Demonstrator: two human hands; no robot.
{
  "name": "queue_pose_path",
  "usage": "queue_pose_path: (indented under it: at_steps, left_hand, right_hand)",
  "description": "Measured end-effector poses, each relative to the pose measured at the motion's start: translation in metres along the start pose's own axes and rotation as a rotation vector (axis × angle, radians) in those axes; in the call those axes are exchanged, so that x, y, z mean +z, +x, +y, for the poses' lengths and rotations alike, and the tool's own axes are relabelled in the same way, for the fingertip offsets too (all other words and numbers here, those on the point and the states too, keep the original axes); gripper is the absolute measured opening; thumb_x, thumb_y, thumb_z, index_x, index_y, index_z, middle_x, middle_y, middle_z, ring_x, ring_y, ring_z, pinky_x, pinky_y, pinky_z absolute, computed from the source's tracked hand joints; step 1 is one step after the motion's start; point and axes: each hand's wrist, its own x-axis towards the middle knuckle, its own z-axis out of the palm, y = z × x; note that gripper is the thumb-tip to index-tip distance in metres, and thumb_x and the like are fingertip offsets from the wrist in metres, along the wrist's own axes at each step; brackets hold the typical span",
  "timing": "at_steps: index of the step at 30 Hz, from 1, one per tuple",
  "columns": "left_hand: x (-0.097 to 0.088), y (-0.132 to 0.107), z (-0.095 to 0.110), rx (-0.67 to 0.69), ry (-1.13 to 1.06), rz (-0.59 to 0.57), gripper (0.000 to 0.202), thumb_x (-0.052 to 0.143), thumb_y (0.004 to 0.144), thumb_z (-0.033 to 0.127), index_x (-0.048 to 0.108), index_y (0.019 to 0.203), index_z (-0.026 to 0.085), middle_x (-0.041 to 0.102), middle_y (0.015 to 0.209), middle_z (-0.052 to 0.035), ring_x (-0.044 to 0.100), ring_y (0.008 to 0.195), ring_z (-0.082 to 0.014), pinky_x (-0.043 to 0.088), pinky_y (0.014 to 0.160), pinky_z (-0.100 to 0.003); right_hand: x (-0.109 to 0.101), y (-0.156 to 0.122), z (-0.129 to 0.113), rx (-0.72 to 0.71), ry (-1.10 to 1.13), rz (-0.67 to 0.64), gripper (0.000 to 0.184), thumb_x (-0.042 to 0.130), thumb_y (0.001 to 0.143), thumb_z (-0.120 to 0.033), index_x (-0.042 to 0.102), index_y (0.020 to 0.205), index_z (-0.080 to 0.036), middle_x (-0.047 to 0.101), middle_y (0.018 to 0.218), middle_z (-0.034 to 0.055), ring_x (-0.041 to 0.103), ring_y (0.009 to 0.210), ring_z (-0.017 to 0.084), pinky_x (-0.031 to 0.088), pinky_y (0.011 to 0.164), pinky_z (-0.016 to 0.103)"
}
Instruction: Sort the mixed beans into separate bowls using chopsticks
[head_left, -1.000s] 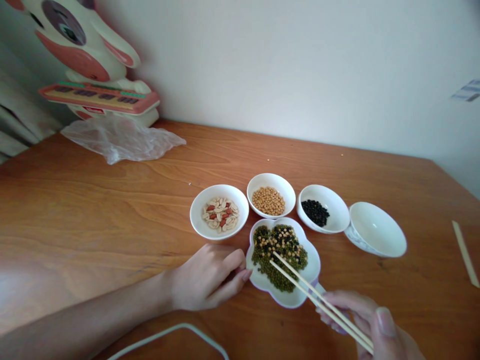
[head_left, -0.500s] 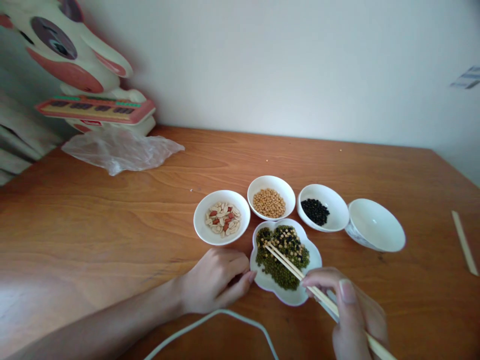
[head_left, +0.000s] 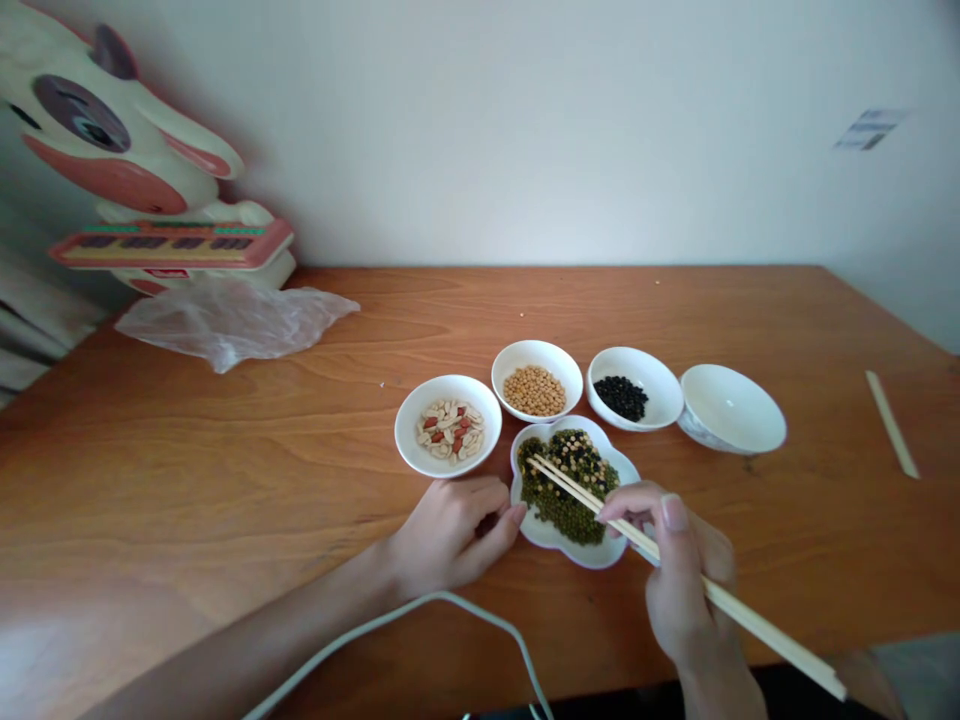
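While the right hand (head_left: 686, 575) is grasping slim, pale wooden chopsticks (head_left: 634, 537), I'm seeing the left hand (head_left: 454, 530) curling, grip unclear, at a white scalloped dish's (head_left: 627, 472) left edge. Inside, small round green, black and yellow beans (head_left: 566, 515) are lying, probably light, hard and slippery, so I'm favouring pinching them mid-bean.

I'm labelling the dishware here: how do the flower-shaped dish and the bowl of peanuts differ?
The flower-shaped dish has a scalloped rim; the bowl of peanuts has a round one. The dish holds green beans mixed with black and tan ones; the bowl holds pale and reddish peanuts. The chopsticks reach over the dish, not over the bowl. Both are white inside and sit on the wooden table.
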Motion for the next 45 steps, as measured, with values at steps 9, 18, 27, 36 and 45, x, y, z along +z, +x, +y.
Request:
queue_pose_path:
  at_steps: [9, 18, 27, 36, 45]
  left_hand:
    - [0.005, 0.003, -0.002, -0.006, 0.072, 0.071, 0.040, 0.047, 0.111, 0.033, 0.048, 0.073, 0.019, 0.054, 0.071, 0.0023, 0.046, 0.061, -0.0097, 0.033, 0.060, -0.026]
    - [0.009, 0.002, -0.005, 0.035, 0.104, 0.086, 0.039, 0.044, 0.111, 0.031, 0.050, 0.075, 0.019, 0.055, 0.071, 0.0020, 0.047, 0.062, -0.0105, 0.034, 0.062, -0.026]
    - [0.010, 0.002, -0.007, 0.110, 0.086, 0.075, 0.041, 0.044, 0.112, 0.034, 0.053, 0.075, 0.019, 0.058, 0.071, 0.0006, 0.047, 0.063, -0.0114, 0.034, 0.063, -0.027]
    - [0.012, 0.001, -0.012, 0.040, 0.075, 0.035, 0.049, 0.039, 0.115, 0.035, 0.050, 0.071, 0.018, 0.054, 0.065, 0.0022, 0.045, 0.058, -0.0092, 0.032, 0.060, -0.026]
    - [0.011, -0.001, -0.010, -0.010, 0.013, -0.028, 0.048, 0.035, 0.115, 0.038, 0.050, 0.074, 0.018, 0.054, 0.071, 0.0011, 0.045, 0.061, -0.0099, 0.033, 0.064, -0.027]
  right_hand:
    - [-0.008, -0.007, 0.010, 0.025, 0.019, 0.016, 0.065, 0.032, 0.111, -0.059, 0.075, 0.080, -0.022, 0.071, 0.077, 0.0052, 0.063, 0.073, 0.019, 0.047, 0.067, 0.031]
    - [-0.001, -0.019, 0.005, -0.009, -0.026, -0.044, 0.059, 0.036, 0.112, -0.057, 0.074, 0.082, -0.023, 0.071, 0.075, 0.0039, 0.065, 0.071, 0.019, 0.048, 0.066, 0.031]
    - [-0.003, -0.024, 0.014, 0.011, 0.002, -0.089, 0.077, 0.015, 0.112, -0.062, 0.074, 0.079, -0.024, 0.069, 0.070, 0.0036, 0.061, 0.066, 0.018, 0.047, 0.063, 0.030]
    - [-0.011, -0.033, 0.017, -0.017, 0.060, -0.108, 0.054, 0.036, 0.114, -0.048, 0.075, 0.086, -0.023, 0.072, 0.076, 0.0021, 0.061, 0.066, 0.014, 0.047, 0.065, 0.029]
    - [-0.012, -0.006, 0.012, -0.016, 0.129, -0.141, 0.062, 0.032, 0.113, -0.052, 0.076, 0.082, -0.022, 0.072, 0.078, 0.0042, 0.062, 0.068, 0.016, 0.047, 0.065, 0.030]
